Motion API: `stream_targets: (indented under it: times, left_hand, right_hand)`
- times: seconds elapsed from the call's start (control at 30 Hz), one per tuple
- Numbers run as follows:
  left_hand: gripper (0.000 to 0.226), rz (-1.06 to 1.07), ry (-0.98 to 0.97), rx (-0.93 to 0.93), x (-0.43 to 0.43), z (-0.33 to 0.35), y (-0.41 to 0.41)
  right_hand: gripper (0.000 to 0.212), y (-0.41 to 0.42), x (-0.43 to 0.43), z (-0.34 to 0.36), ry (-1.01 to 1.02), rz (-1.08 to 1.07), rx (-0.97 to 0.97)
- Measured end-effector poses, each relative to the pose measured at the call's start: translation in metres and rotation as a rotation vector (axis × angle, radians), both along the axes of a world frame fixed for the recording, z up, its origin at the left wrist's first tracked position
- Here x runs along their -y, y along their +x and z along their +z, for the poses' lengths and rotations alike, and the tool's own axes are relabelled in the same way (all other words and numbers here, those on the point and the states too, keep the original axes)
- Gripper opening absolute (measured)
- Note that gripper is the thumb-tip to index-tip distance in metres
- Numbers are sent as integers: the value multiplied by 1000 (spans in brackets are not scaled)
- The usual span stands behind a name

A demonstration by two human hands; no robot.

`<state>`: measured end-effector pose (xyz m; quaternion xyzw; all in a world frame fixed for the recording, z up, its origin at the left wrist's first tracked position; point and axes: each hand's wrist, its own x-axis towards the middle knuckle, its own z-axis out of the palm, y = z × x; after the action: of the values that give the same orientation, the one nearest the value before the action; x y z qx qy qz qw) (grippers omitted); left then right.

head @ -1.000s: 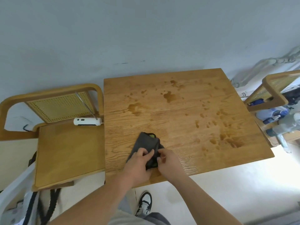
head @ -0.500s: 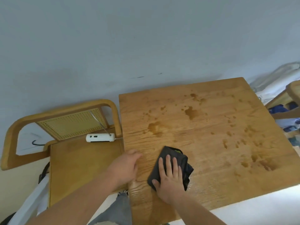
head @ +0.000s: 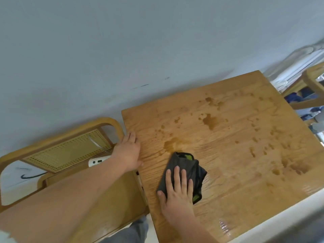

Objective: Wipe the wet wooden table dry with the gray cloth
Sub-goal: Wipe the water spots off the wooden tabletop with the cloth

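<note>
Beside the chair at nine o'clock, steadies the tabletop edge with the left hand, fingers straight and released, grasping nothing. Presses the gray cloth flat near seven o'clock under the right hand, fingers spread, palm down, not clenched. Looks like the very start of wiping: a puddle just off the cloth's eleven o'clock, another toward twelve, wet spots out at four. Calls next for a firm push toward eleven, then sweeps rightward.
</note>
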<state>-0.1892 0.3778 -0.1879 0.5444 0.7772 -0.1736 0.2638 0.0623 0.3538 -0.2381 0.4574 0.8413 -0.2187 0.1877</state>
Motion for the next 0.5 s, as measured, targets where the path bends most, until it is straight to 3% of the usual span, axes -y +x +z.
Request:
stream_targets:
  times: [0.07,0.23,0.37,0.5]
  left_hand:
    - [122,-34,-53,-14,-11,-8,-10]
    - [125,-45,-78,13,-12,-17,-20]
    - [125,-54,-88,43,-9,-22,-24]
    - [122,-79,-130,93,-11,-18,-39]
  right_hand:
    - [69,1,-2,-10,57,55,8]
    - [64,-8,-70,-4,-24,236,9]
    - [67,-50,-122,0,-50,106,66]
    - [71,-58,-99,-14,109,-19,-76]
